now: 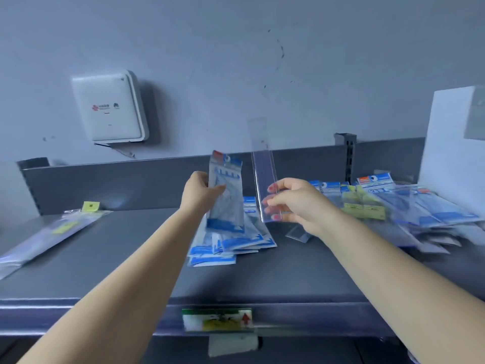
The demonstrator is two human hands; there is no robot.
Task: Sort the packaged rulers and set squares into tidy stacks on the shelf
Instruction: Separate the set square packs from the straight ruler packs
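My left hand [200, 191] grips a blue-and-white packaged set square [227, 195], held upright above a fanned stack of the same blue packs [236, 244] lying mid-shelf. My right hand [294, 203] pinches the lower end of a clear plastic strip [265, 179], which stands almost upright just right of that pack. A loose heap of packaged rulers and set squares [399, 206] with blue headers and yellow labels spreads over the right part of the grey shelf [126, 264]. A long clear ruler pack [49, 232] with a yellow tag lies at the left.
A white box [454, 148] stands at the shelf's right end. A small clear piece [298, 233] lies under my right wrist. A white wall-mounted device [110, 106] hangs above the shelf's back panel. A price label [217, 319] sits on the front edge.
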